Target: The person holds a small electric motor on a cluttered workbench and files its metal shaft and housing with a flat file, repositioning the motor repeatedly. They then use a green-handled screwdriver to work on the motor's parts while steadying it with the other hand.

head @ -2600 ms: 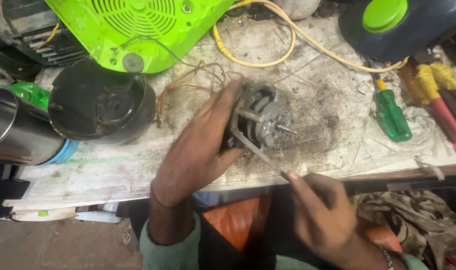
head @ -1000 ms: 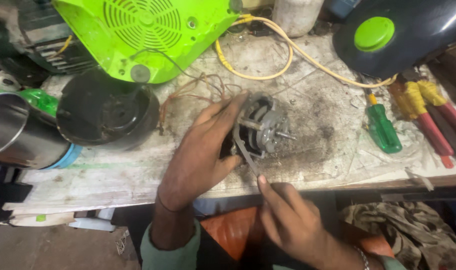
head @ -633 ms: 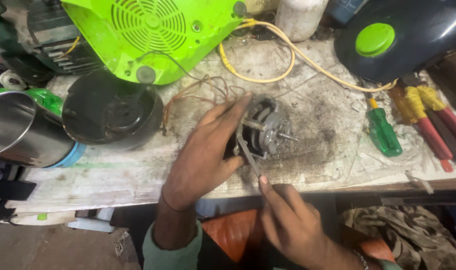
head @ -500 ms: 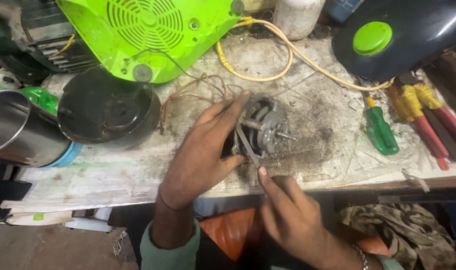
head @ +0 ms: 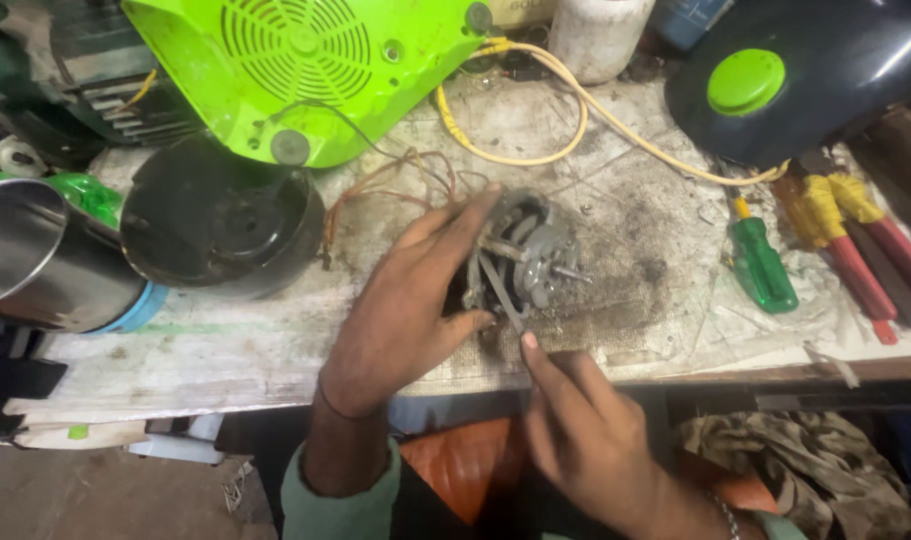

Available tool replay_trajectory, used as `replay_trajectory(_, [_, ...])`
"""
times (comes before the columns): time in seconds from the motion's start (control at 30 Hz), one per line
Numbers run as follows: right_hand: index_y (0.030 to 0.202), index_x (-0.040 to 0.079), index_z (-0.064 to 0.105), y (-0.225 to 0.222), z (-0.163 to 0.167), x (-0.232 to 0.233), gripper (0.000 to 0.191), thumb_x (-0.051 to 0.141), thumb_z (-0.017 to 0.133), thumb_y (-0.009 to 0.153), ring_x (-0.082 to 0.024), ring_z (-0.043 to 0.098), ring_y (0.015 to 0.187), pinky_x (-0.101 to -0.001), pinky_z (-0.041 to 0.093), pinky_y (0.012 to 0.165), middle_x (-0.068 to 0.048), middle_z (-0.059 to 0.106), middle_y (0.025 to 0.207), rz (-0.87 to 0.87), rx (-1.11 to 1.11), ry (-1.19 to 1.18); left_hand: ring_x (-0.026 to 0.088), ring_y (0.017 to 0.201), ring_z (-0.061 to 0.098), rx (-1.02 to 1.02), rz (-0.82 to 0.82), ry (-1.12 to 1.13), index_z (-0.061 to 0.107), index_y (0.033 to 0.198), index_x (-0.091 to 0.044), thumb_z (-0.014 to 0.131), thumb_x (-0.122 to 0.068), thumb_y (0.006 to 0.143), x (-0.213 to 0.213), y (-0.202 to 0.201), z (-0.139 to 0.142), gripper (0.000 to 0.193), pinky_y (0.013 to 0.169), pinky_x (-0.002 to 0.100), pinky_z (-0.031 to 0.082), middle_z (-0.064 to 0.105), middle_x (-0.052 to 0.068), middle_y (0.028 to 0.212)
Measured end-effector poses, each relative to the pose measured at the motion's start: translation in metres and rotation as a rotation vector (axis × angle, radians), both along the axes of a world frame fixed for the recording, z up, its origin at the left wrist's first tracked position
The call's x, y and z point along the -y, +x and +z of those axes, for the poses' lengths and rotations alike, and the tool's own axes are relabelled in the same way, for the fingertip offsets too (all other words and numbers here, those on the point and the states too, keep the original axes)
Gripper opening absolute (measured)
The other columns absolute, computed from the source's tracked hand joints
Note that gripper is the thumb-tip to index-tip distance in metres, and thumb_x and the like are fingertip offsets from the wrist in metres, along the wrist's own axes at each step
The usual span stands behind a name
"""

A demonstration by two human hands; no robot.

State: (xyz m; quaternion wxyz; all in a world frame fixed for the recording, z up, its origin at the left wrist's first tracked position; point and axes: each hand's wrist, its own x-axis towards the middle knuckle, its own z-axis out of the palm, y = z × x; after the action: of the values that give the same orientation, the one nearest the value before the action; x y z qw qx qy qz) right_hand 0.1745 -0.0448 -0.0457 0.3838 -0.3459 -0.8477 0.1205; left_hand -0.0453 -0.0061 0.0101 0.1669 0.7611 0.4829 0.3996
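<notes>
Motor (head: 523, 250) sits mid-worktop (head: 225, 350), shaft pointing right, left hand (head: 415, 300) wrapped round its left side with fingers curled on it, right hand (head: 585, 430) pinching a thin metal tool (head: 500, 292) whose tip is against the motor frame, green screwdriver (head: 760, 262) lying well to the right.

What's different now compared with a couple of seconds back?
The right hand has moved up from the bench edge toward the small motor, bringing its thin metal tool against the motor's side. The left hand stayed clamped on the motor. The green housing, black bowl and screwdrivers lie as before.
</notes>
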Motion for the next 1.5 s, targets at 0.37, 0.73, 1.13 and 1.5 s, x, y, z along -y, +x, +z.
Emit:
replay_trajectory(0.37, [0.133, -0.006, 0.060, -0.0016, -0.0059, 0.0014, 0.053, -0.007, 0.071, 0.082, -0.022, 0.068, 0.062, -0.0326, 0.054, 0.054, -0.014, 0.064, 0.093, 0.032, -0.009, 0.018, 0.039, 0.141, 0.053, 0.021, -0.015, -0.019, 0.035, 0.158, -0.009, 0.087, -0.006, 0.066, -0.0005, -0.0016, -0.0001, 0.106, 0.117, 0.043, 0.045, 0.052, 0.023, 0.154])
replay_trajectory(0.73, [0.135, -0.006, 0.060, -0.0007, -0.0070, -0.0031, 0.058, -0.005, 0.074, 0.079, -0.020, 0.064, 0.056, -0.0325, 0.053, 0.049, -0.012, 0.063, 0.088, 0.041, 0.045, 0.037, 0.040, 0.141, 0.052, 0.023, -0.006, -0.027, 0.035, 0.159, -0.008, 0.081, -0.001, 0.068, 0.0007, -0.0024, -0.0006, 0.102, 0.118, 0.044, 0.043, 0.052, 0.024, 0.153])
replay_trajectory(1.13, [0.135, -0.007, 0.059, -0.0031, -0.0049, -0.0037, 0.057, -0.006, 0.072, 0.080, -0.023, 0.064, 0.061, -0.0346, 0.052, 0.052, -0.013, 0.062, 0.091, 0.044, 0.063, 0.127, 0.041, 0.140, 0.053, 0.052, -0.018, -0.038, 0.036, 0.158, -0.007, 0.078, 0.001, 0.068, 0.0007, -0.0031, 0.0002, 0.100, 0.117, 0.043, 0.044, 0.053, 0.024, 0.151])
replay_trajectory(1.5, [0.138, -0.002, 0.058, -0.0029, -0.0033, -0.0047, 0.060, -0.003, 0.073, 0.080, -0.024, 0.064, 0.061, -0.0355, 0.052, 0.053, -0.014, 0.062, 0.093, 0.020, 0.076, 0.107, 0.040, 0.141, 0.051, 0.051, -0.016, -0.059, 0.036, 0.158, -0.007, 0.081, -0.002, 0.069, -0.0003, -0.0038, 0.0011, 0.100, 0.117, 0.043, 0.044, 0.052, 0.023, 0.152])
